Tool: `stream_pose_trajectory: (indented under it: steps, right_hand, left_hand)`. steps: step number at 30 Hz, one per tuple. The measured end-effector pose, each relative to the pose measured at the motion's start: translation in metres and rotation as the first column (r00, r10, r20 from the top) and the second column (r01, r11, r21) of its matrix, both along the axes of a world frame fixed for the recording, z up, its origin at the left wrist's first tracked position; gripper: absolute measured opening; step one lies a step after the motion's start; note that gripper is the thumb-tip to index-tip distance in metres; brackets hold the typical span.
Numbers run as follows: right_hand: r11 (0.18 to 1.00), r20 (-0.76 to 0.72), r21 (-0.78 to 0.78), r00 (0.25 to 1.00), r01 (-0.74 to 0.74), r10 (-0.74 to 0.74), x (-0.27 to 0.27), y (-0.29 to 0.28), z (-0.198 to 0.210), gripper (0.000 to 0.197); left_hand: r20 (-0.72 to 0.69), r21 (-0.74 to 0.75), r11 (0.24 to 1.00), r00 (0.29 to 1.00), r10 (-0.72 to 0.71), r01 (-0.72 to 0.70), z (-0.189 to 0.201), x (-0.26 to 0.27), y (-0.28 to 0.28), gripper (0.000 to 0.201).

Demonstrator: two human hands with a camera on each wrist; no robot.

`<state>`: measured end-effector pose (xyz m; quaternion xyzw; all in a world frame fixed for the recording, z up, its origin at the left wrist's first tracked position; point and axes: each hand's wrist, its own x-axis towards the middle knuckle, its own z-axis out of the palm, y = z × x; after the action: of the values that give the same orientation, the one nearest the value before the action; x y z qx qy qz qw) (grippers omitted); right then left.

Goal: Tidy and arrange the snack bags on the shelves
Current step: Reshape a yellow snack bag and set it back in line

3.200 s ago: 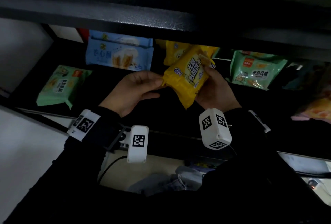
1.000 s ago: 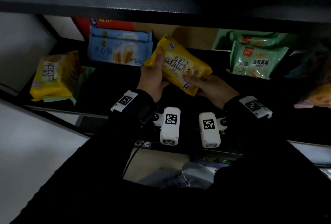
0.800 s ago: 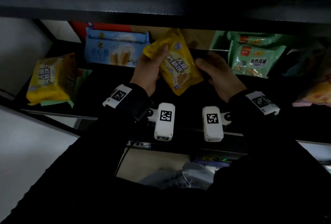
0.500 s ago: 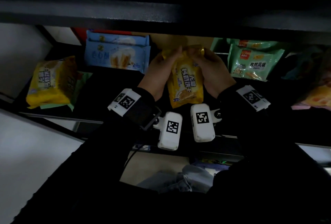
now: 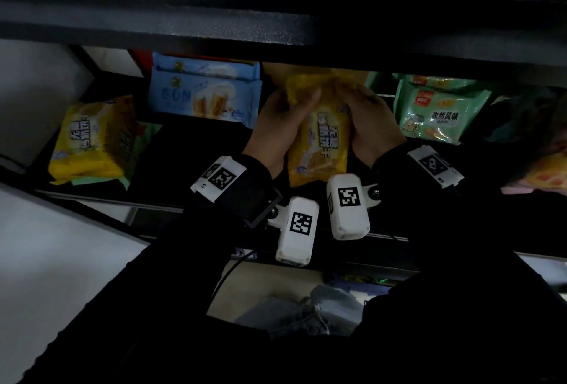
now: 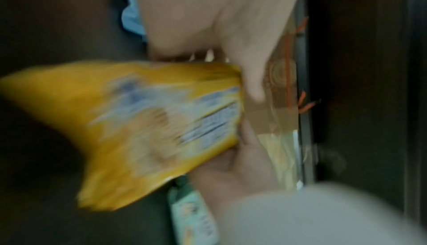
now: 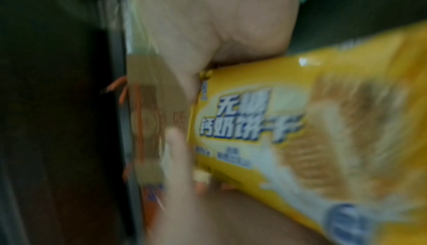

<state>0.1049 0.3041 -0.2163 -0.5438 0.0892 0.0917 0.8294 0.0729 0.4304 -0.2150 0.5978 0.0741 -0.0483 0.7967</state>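
A yellow biscuit bag [image 5: 322, 138] stands lengthwise at the middle of the dark shelf [image 5: 190, 162], its top end towards the shelf's back. My left hand [image 5: 285, 120] grips its upper left side and my right hand [image 5: 368, 120] grips its upper right side. The same bag [image 6: 143, 124] looks blurred in the left wrist view. Its printed front [image 7: 300, 124] fills the right wrist view. A second yellow bag [image 5: 92, 138] lies at the shelf's left end on a green bag [image 5: 144, 135].
Blue bags [image 5: 205, 92] lean at the back left. Green bags [image 5: 438, 107] lean at the back right, with another orange-yellow bag [image 5: 549, 175] at the far right edge. The upper shelf board [image 5: 276, 24] hangs low overhead. A brown cardboard backing [image 6: 277, 88] sits behind.
Both hands have turned the yellow bag from crosswise to lengthwise and pushed it towards the back of the shelf. The right hand let go briefly, then took hold again.
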Motion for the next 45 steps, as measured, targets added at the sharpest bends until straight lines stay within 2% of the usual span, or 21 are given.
stream_pose_trajectory:
  steps: [3,6,8,10,14,17,20,23,25,28,31,32,34,35,36,37,39,40,42,43,45]
  right_hand:
    - [1.000,-0.033,0.028,0.999,-0.009,0.010,0.002,-0.003,0.001,0.035]
    - [0.976,0.023,-0.038,0.976,-0.214,0.215,-0.006,-0.003,-0.005,0.028]
    - [0.957,0.032,-0.096,0.960,-0.274,0.278,-0.015,-0.004,-0.012,0.022]
    - [0.968,0.029,-0.145,0.977,-0.206,0.212,-0.017,-0.004,-0.015,0.023]
    - [0.983,0.000,-0.177,0.999,-0.048,0.049,-0.009,-0.004,-0.009,0.022]
    - [0.975,-0.046,-0.185,0.992,-0.122,0.116,-0.008,-0.003,-0.008,0.026]
    - [0.930,-0.113,-0.244,0.960,-0.275,0.254,-0.014,-0.005,-0.012,0.034]
    - [0.915,-0.059,-0.334,0.974,-0.226,0.219,-0.020,-0.009,-0.012,0.018]
    - [0.921,-0.075,-0.346,0.984,-0.179,0.163,-0.019,-0.012,-0.011,0.023]
    - [0.883,-0.102,-0.419,0.977,-0.213,0.187,-0.017,-0.014,-0.010,0.032]
    - [0.856,-0.140,-0.442,0.963,-0.268,0.230,-0.018,-0.015,-0.006,0.037]
    - [0.854,-0.168,-0.443,0.961,-0.274,0.221,-0.017,-0.015,-0.004,0.038]
    - [0.883,-0.240,-0.384,0.952,-0.271,0.188,-0.014,-0.014,0.001,0.031]
    - [0.914,-0.271,-0.300,0.943,-0.273,0.193,-0.013,-0.014,0.004,0.027]
    - [0.936,-0.290,-0.201,0.930,-0.288,0.224,-0.012,-0.015,0.009,0.024]
    - [0.940,-0.291,-0.117,0.916,-0.321,0.276,-0.012,-0.016,0.014,0.023]
    - [0.919,-0.265,-0.050,0.892,-0.391,0.365,-0.013,-0.018,0.021,0.024]
    - [0.912,-0.258,-0.067,0.890,-0.404,0.375,-0.013,-0.018,0.021,0.024]
    - [0.916,-0.262,-0.112,0.900,-0.386,0.347,-0.015,-0.018,0.020,0.021]
    - [0.929,-0.265,-0.094,0.908,-0.359,0.324,-0.016,-0.018,0.018,0.020]
    - [0.965,-0.288,0.040,0.922,-0.261,0.261,-0.016,-0.017,0.013,0.027]
  left_hand:
    - [-0.026,0.094,0.989,0.993,-0.113,0.115,-0.006,-0.005,0.002,0.037]
    - [-0.044,0.057,0.997,0.998,-0.043,0.046,-0.005,-0.004,0.005,0.032]
    - [-0.054,0.041,0.998,0.998,-0.036,0.038,-0.002,-0.001,0.007,0.028]
    - [-0.083,0.067,0.995,0.994,-0.071,0.076,-0.001,0.000,0.009,0.030]
    - [-0.161,0.135,0.957,0.958,-0.236,0.258,-0.007,-0.006,0.013,0.031]
    - [-0.186,0.274,0.934,0.965,-0.183,0.230,-0.008,-0.008,0.016,0.031]
    - [-0.178,0.282,0.945,0.977,-0.119,0.166,-0.007,-0.008,0.016,0.042]
    - [-0.141,0.257,0.934,0.966,-0.218,0.249,-0.009,-0.012,0.019,0.038]
    - [-0.123,0.306,0.890,0.941,-0.315,0.337,-0.009,-0.014,0.021,0.034]
    - [-0.121,0.374,0.853,0.931,-0.344,0.364,-0.004,-0.014,0.024,0.034]
    - [-0.101,0.457,0.807,0.923,-0.371,0.375,0.003,-0.013,0.026,0.051]
    - [-0.063,0.536,0.766,0.922,-0.383,0.355,0.005,-0.012,0.028,0.068]
    - [0.009,0.724,0.623,0.898,-0.439,0.297,0.006,-0.009,0.030,0.102]
    - [0.041,0.792,0.549,0.874,-0.485,0.267,0.006,-0.008,0.030,0.106]
    - [0.088,0.828,0.510,0.844,-0.528,0.233,0.005,-0.008,0.029,0.098]
    - [0.157,0.826,0.529,0.822,-0.548,0.195,0.004,-0.008,0.028,0.083]
    - [0.284,0.708,0.694,0.847,-0.450,0.131,0.001,-0.005,0.026,0.047]
    - [0.301,0.630,0.769,0.881,-0.365,0.104,0.000,-0.003,0.026,0.038]
    - [0.271,0.546,0.832,0.921,-0.280,0.092,-0.002,0.000,0.027,0.040]
    - [0.244,0.554,0.824,0.923,-0.298,0.119,-0.004,0.001,0.029,0.051]
    - [0.190,0.646,0.735,0.889,-0.416,0.206,-0.009,0.000,0.032,0.077]
